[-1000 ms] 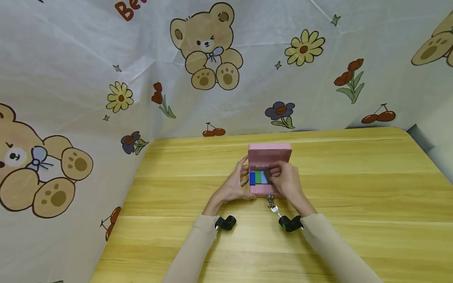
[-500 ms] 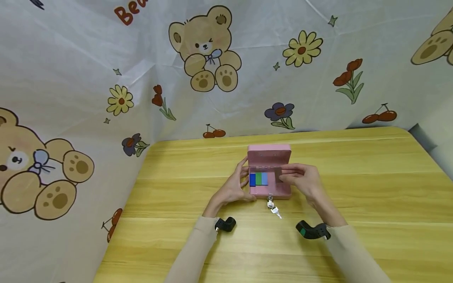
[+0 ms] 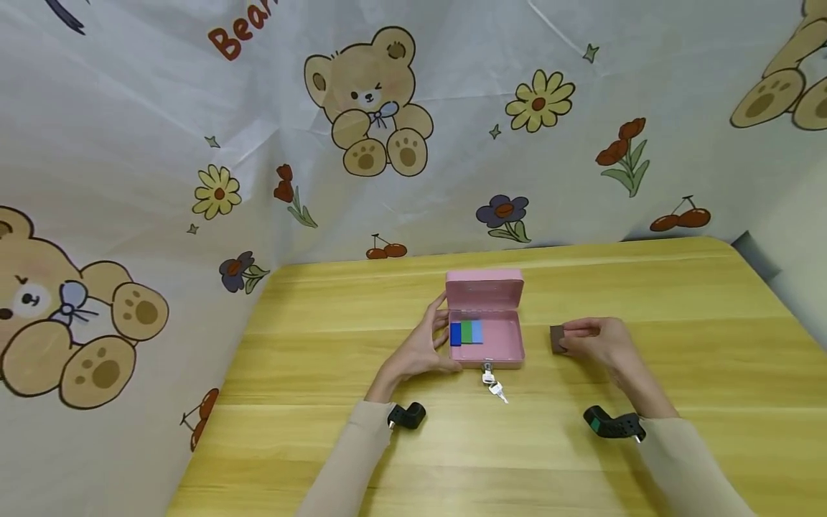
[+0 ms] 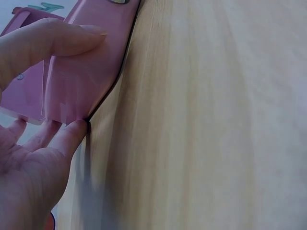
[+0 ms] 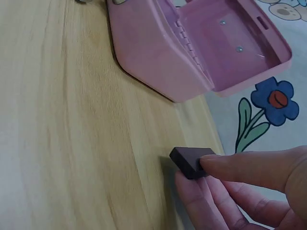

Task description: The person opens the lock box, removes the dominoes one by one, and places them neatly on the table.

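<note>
A pink metal cash box (image 3: 510,362) stands on the table with its lid (image 3: 484,294) raised. Inside, along its left side, a dark blue block (image 3: 456,334), a green block (image 3: 466,332) and a light blue block (image 3: 477,332) lie side by side. My left hand (image 3: 418,350) holds the box by its left end; the left wrist view shows the thumb against one wall and fingertips round the corner. To the right of the box, my right hand (image 3: 601,346) pinches a dark brown flat block (image 5: 192,160) between thumb and fingers, just above or touching the tabletop; I cannot tell which.
A pair of keys (image 3: 497,390) hangs from the lock at the box's front and lies on the wooden table (image 3: 362,309). Behind the table hangs a cloth (image 3: 465,165) printed with bears and flowers. Black wrist cameras (image 3: 407,416) sit on both wrists.
My right hand has lifted the brown block out of the box and carried it right, over the table. The left hand stays on the box.
</note>
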The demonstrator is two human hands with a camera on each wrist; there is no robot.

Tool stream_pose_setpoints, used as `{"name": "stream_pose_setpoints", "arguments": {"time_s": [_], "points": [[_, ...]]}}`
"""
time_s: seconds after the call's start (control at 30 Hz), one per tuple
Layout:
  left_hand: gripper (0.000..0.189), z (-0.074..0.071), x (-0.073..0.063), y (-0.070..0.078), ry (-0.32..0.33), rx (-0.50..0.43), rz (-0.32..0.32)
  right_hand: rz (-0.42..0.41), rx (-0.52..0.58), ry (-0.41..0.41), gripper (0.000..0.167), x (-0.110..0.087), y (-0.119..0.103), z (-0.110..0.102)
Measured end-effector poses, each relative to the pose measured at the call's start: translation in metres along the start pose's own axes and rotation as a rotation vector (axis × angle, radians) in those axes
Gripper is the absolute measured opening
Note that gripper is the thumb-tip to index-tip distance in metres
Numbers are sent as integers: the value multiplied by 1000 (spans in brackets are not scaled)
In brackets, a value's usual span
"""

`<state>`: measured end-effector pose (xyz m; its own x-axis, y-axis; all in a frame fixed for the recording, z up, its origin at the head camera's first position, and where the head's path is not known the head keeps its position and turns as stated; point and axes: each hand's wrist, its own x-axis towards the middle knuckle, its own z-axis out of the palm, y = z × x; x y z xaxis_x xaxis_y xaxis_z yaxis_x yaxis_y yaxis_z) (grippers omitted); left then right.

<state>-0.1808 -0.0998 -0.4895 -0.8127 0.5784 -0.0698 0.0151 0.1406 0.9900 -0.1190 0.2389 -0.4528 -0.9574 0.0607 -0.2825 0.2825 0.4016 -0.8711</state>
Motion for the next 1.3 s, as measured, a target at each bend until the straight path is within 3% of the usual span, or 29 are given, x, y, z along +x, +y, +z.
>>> {"name": "stream_pose_setpoints", "arguments": {"time_s": [0.13,0.37,0.53,0.7,0.87,1.0,1.1,1.2,1.3], "points": [[143,3,1,-1,-6,-9,3,34,-32,-8,41,6,-3,4],[142,2,4,-1,-15,-5,12,76,26,-42,38,15,-10,7],[143,2,5,-2,-15,-5,15,71,-30,-49,39,16,-11,6],[143,-1,5,-1,-10,6,8,40,-26,-50,42,13,-13,5],[144,-5,3,-1,0,18,-4,-44,48,-49,42,4,-27,9],[143,-7,1,-2,2,11,3,-122,133,-71,40,-4,-49,29],[142,-7,0,-4,7,4,5,-128,182,-131,39,-5,-62,56],[142,-6,-1,-4,2,-1,-3,-96,155,-174,40,-1,-69,83],[142,-4,-2,-2,-5,-6,-4,-71,81,-140,42,5,-72,101]]}}
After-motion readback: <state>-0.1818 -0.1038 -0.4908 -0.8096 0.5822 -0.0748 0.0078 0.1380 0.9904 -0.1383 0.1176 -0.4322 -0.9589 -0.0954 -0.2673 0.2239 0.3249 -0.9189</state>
